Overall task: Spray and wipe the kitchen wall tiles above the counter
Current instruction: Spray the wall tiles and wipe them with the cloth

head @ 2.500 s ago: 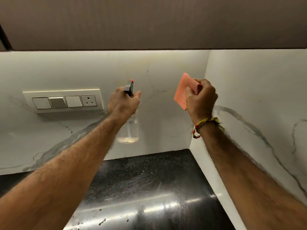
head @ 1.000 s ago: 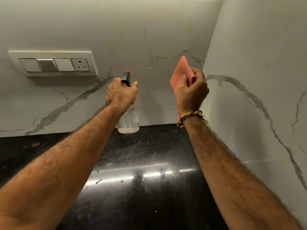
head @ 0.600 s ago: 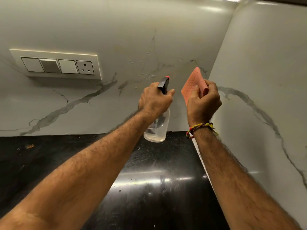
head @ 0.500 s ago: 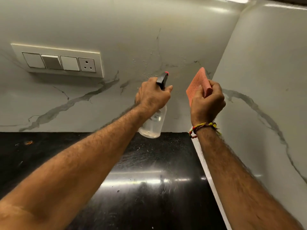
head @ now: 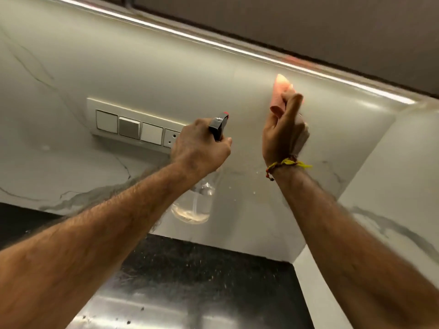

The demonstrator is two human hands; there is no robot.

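The white marble-look wall tiles (head: 154, 67) run above a black counter (head: 202, 269). My left hand (head: 199, 148) grips a clear spray bottle (head: 192, 205) by its black trigger head with a red nozzle tip, held close to the back wall. My right hand (head: 283, 134) presses an orange cloth (head: 279, 93) flat against the back wall high up, just below the light strip. Small droplets show on the wall beneath the right wrist.
A switch panel (head: 133, 127) with a socket sits on the back wall left of my left hand. A dark cabinet (head: 308, 27) overhangs the wall with a light strip under it. The side wall (head: 403, 186) meets the back wall at right.
My right hand has risen and opened the cloth against the upper wall. The left hand with the bottle has shifted left toward the switch panel. The view has tilted upward.
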